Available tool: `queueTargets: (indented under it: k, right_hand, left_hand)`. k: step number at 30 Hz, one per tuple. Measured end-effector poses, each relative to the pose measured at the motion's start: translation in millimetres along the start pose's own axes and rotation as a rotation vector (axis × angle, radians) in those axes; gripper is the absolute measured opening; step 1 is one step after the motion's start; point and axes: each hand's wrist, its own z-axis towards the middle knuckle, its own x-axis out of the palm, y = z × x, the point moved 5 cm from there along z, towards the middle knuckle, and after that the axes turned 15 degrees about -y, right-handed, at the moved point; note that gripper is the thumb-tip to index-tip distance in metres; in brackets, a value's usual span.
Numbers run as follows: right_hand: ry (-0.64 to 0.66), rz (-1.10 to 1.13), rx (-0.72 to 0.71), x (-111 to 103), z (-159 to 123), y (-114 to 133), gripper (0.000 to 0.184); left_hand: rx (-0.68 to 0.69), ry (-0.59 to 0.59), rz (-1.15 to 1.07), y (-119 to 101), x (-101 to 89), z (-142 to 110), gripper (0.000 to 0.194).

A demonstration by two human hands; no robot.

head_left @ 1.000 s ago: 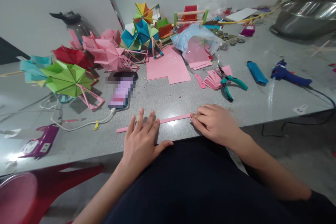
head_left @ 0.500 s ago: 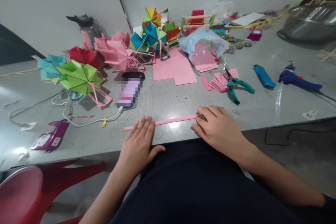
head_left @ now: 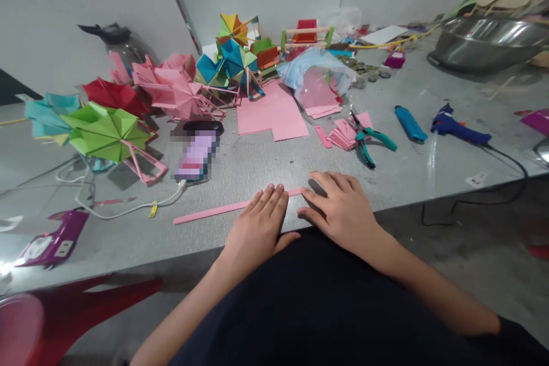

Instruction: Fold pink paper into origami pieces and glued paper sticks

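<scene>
A long narrow pink paper strip (head_left: 210,213) lies along the near edge of the grey table (head_left: 266,166). My left hand (head_left: 259,223) lies flat on the strip's right part, fingers stretched out and together. My right hand (head_left: 338,209) rests just beside it on the strip's right end, fingers extended and pressing down. The two hands are almost touching. Neither hand holds anything lifted.
Folded paper pinwheels in green (head_left: 105,131), pink (head_left: 171,88) and blue (head_left: 229,60) stand at the back left. A phone (head_left: 195,154), pink sheets (head_left: 270,111), teal pliers (head_left: 369,143), a blue lighter (head_left: 409,123), a glue gun (head_left: 458,128) and a steel bowl (head_left: 484,43) are on the table.
My left hand has slid to the right along the pink strip, from its middle to close beside my right hand. My right hand stays on the strip's right end.
</scene>
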Motion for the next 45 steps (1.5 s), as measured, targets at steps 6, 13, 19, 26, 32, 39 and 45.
queueTargets:
  k: [6,13,19,26,32,39,45]
  right_hand:
    - [-0.236,0.354,0.286,0,-8,-28,0.025]
    - [-0.054,0.665,0.627,-1,-7,-52,0.023]
    - [0.028,0.777,0.437,-11,67,-61,0.029]
    - [0.055,0.453,0.339,42,171,-77,0.041]
    - [0.132,0.199,0.23,86,154,-79,0.041]
    - [0.216,0.04,0.132,97,136,-77,0.052]
    - [0.216,-0.057,0.143,103,139,-71,0.065]
  left_hand:
    - [0.002,-0.106,-0.018,-4,-9.8,0,0.068]
    - [0.212,-0.315,-0.028,-9,-40.4,-17,0.022]
    - [0.347,-0.28,-0.009,7,-98.8,-4,0.021]
    - [0.534,-0.61,0.135,37,-129.5,60,0.02]
    - [0.394,-0.461,-0.025,115,-39.0,82,0.032]
    - [0.095,-0.069,-0.047,146,3.5,76,0.031]
    - [-0.121,-0.006,0.12,145,-1.9,80,0.033]
